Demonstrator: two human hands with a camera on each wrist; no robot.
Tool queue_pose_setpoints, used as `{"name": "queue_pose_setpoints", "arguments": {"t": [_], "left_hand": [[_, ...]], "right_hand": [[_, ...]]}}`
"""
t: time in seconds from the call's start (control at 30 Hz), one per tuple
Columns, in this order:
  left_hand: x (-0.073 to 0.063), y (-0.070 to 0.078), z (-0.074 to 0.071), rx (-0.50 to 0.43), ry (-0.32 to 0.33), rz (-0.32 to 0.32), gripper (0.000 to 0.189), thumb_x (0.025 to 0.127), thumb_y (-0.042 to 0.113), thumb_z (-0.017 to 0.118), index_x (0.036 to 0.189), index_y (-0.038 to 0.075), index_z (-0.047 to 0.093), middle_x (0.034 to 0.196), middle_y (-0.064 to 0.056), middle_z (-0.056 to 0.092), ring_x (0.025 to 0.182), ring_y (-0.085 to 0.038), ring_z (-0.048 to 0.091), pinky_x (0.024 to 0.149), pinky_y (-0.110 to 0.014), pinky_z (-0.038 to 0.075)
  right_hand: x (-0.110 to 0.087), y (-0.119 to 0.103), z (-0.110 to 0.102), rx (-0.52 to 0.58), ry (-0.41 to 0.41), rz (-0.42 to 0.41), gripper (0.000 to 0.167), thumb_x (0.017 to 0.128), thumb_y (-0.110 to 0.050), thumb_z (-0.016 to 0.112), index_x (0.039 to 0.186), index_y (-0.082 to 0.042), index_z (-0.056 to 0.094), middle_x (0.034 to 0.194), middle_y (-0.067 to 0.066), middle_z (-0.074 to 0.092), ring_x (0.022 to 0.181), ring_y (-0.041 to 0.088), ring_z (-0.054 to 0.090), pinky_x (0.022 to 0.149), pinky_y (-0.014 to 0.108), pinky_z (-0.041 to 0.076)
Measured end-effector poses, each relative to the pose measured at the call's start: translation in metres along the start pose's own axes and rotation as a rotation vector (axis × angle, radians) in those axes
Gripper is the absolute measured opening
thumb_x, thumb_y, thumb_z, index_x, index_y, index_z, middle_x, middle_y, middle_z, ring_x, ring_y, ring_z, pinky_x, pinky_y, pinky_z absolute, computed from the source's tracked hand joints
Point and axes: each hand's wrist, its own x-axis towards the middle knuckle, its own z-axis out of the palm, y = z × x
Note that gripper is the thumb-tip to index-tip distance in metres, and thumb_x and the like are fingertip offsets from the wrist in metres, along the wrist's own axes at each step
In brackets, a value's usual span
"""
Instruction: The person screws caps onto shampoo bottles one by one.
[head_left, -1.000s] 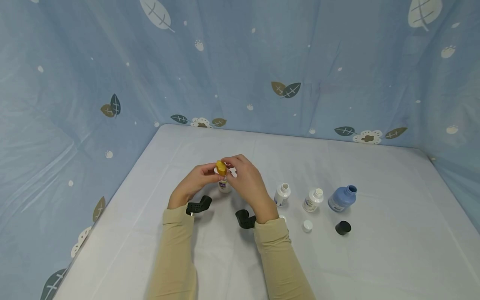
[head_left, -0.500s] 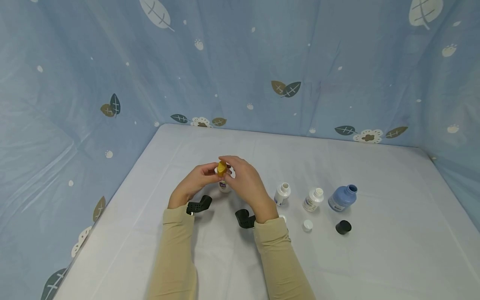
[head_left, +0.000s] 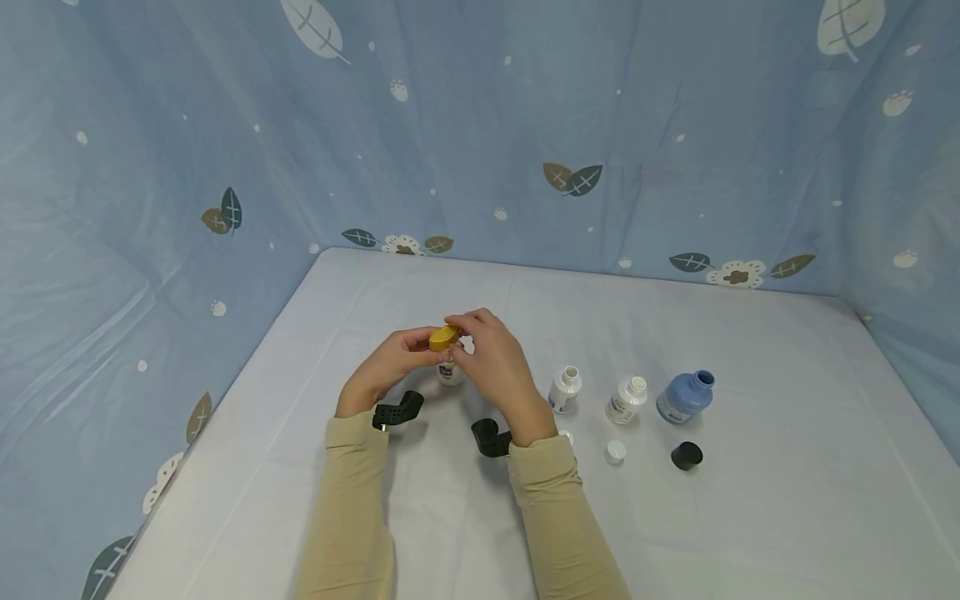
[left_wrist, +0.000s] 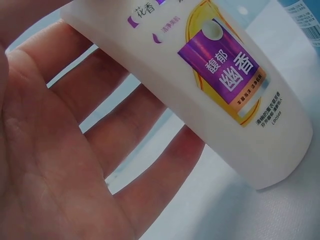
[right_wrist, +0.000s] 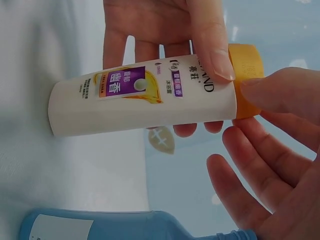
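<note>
A white body wash bottle with a purple and yellow label stands on the white table, left of the other bottles in the head view. My left hand grips it near the top, thumb across the front and fingers behind. In the left wrist view the bottle leans across the picture beside the spread fingers. My right hand pinches the yellow cap at the top, its thumb pressed to the cap's side in the right wrist view. The other right fingers curve loosely beside the cap.
Two white bottles and a blue bottle, all uncapped, stand to the right. Before them lie a white cap and a black cap; another white cap is partly hidden by the right wrist. A patterned blue curtain backs the table.
The yellow cap has turned on the bottle, from upright at half a second ago to lying more sideways now. The right fingers have shifted slightly with it; the left hand has stayed in place.
</note>
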Motion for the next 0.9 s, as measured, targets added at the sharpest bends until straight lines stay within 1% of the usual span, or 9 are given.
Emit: {"name": "queue_pose_setpoints", "arguments": {"t": [0.17, 0.37, 0.4, 0.6, 0.77, 0.83, 0.9], "left_hand": [[0.0, 0.0, 0.001, -0.01, -0.003, 0.006, 0.042, 0.08, 0.027, 0.067, 0.117, 0.01, 0.056, 0.11, -0.009, 0.058, 0.099, -0.024, 0.053, 0.089, -0.04, 0.037], [-0.009, 0.018, 0.008, -0.029, -0.017, -0.014, 0.037, 0.084, 0.017, 0.063, 0.118, 0.004, 0.054, 0.11, -0.009, 0.057, 0.098, -0.023, 0.053, 0.088, -0.037, 0.038], [-0.01, 0.019, 0.008, -0.025, -0.018, -0.016, 0.037, 0.084, 0.016, 0.062, 0.118, 0.004, 0.054, 0.11, -0.01, 0.057, 0.098, -0.023, 0.053, 0.088, -0.037, 0.038], [-0.002, 0.001, 0.003, -0.013, -0.021, 0.001, 0.036, 0.083, 0.018, 0.064, 0.117, 0.008, 0.056, 0.111, -0.009, 0.056, 0.097, -0.023, 0.053, 0.086, -0.036, 0.04], [-0.002, 0.002, 0.0, 0.019, -0.041, 0.032, 0.039, 0.082, 0.024, 0.065, 0.118, 0.011, 0.055, 0.113, -0.008, 0.055, 0.1, -0.024, 0.051, 0.087, -0.038, 0.038], [-0.002, 0.005, -0.001, 0.029, -0.045, 0.027, 0.041, 0.082, 0.026, 0.065, 0.119, 0.014, 0.054, 0.115, -0.007, 0.054, 0.102, -0.024, 0.049, 0.088, -0.039, 0.037], [-0.003, 0.008, -0.001, 0.04, -0.042, 0.006, 0.043, 0.081, 0.028, 0.066, 0.12, 0.017, 0.053, 0.116, -0.005, 0.053, 0.104, -0.023, 0.048, 0.089, -0.04, 0.037]], "right_hand": [[-0.001, 0.001, 0.001, -0.04, 0.017, 0.008, 0.032, 0.082, -0.017, 0.064, 0.114, -0.015, 0.06, 0.101, -0.002, 0.054, 0.084, 0.01, 0.05, 0.07, 0.025, 0.043], [-0.002, 0.002, 0.002, -0.063, 0.023, 0.015, 0.031, 0.081, -0.015, 0.064, 0.112, -0.015, 0.062, 0.095, -0.002, 0.054, 0.084, 0.009, 0.05, 0.068, 0.025, 0.043], [-0.003, 0.003, 0.002, -0.066, 0.025, 0.013, 0.031, 0.081, -0.015, 0.064, 0.112, -0.015, 0.062, 0.095, -0.002, 0.054, 0.084, 0.009, 0.05, 0.068, 0.025, 0.043], [-0.003, 0.003, 0.003, -0.073, 0.026, 0.002, 0.031, 0.081, -0.014, 0.064, 0.112, -0.015, 0.062, 0.095, -0.001, 0.055, 0.084, 0.012, 0.052, 0.068, 0.025, 0.043], [-0.002, 0.001, -0.001, -0.069, 0.021, -0.009, 0.031, 0.082, -0.015, 0.063, 0.113, -0.015, 0.061, 0.097, 0.0, 0.055, 0.086, 0.013, 0.052, 0.069, 0.026, 0.044], [-0.002, 0.0, -0.005, -0.067, 0.033, -0.02, 0.032, 0.082, -0.016, 0.063, 0.114, -0.015, 0.06, 0.099, -0.001, 0.055, 0.087, 0.012, 0.051, 0.07, 0.026, 0.044], [-0.001, -0.002, -0.009, -0.062, 0.047, -0.024, 0.033, 0.083, -0.017, 0.063, 0.115, -0.016, 0.059, 0.102, -0.002, 0.055, 0.089, 0.011, 0.051, 0.072, 0.027, 0.044]]}}
